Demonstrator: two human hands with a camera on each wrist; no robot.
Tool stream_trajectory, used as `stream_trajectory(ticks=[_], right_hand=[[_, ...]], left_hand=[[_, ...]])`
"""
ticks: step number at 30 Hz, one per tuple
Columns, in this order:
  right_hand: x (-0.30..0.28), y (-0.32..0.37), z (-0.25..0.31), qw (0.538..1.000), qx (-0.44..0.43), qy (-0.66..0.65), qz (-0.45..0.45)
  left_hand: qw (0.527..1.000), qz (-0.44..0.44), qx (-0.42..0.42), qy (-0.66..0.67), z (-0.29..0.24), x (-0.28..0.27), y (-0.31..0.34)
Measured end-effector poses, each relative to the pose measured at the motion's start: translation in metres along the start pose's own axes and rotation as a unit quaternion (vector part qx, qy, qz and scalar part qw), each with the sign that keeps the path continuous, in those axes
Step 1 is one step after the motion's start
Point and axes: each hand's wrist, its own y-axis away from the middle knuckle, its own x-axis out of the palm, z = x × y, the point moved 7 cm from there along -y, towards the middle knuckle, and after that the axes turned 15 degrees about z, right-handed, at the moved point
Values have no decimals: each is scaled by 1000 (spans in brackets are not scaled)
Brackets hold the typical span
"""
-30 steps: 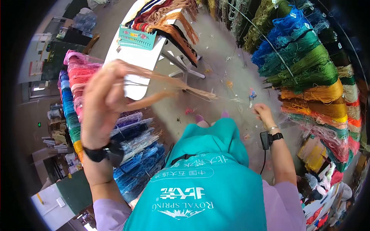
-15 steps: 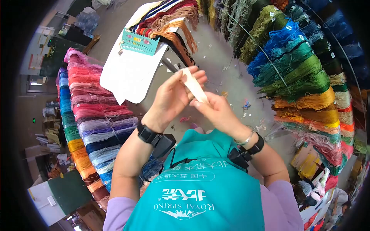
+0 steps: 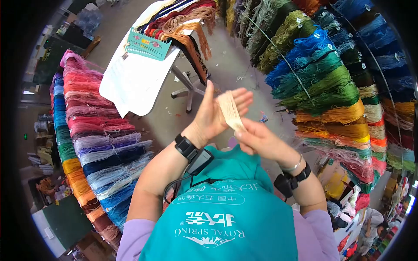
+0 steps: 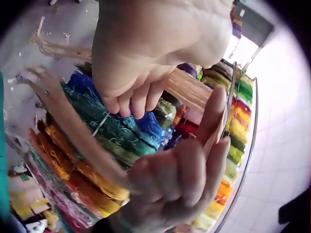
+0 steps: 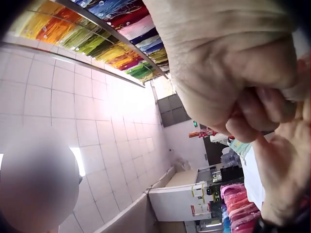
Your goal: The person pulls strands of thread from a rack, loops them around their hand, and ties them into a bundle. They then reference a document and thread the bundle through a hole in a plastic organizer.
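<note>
A flat band of pale tan thread (image 3: 231, 112) lies across the palm side of my left hand (image 3: 215, 112), which has its fingers extended and its thumb raised. My right hand (image 3: 261, 138) pinches the near end of the band between thumb and fingers. In the left wrist view, the thread (image 4: 189, 91) runs from behind the left hand (image 4: 150, 43) toward the right hand (image 4: 180, 170). A blurred strand hangs at the left there. In the right wrist view, the right hand's fingers (image 5: 257, 114) are curled, and the thread is hidden.
A white table (image 3: 135, 87) at the front left bears a teal card (image 3: 148, 45) and several thread bundles (image 3: 191, 24). Racks of coloured skeins stand on the left (image 3: 87, 104) and right (image 3: 324, 74). Thread scraps litter the floor (image 3: 228, 54).
My left hand came down from the upper left and my right hand came in to meet it at the thread. Lately the left thumb lifted and the band spread across the fingers.
</note>
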Motion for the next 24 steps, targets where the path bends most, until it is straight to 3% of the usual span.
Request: stream_trajectory(ticks=[1,3,4,5,7,10,11,14,15,21,24], right_hand=[[0,8,-8,1000,23,18,-3],[-6,19,-23,992,38,114,-38],[-21,26,-16,952,-9,275,-137],[-31,34,-4,873,-56,425,-232],[-54,48,10,841,-114,403,-343],[-59,40,20,926,-115,118,-338],[-53,29,25,937,-170,46,-300],[-41,8,20,952,-167,-53,-251],[-47,3,11,956,-156,-27,-247],[-42,-1,4,939,-203,-187,-206],[-42,-3,0,940,-215,-143,-224]], left_hand=[[999,29,9,28,-7,4,0],[999,-3,4,-53,-11,22,1],[995,-20,0,-94,-12,27,2],[997,4,11,-73,-12,32,1],[997,-6,17,-70,-10,38,-1],[997,0,9,-81,-1,41,-3],[996,6,3,-86,2,42,-3],[989,56,-33,-129,12,55,-3],[986,45,-26,-157,10,54,-1],[984,-5,16,-179,-7,37,14],[967,-70,49,-241,-12,43,21]])
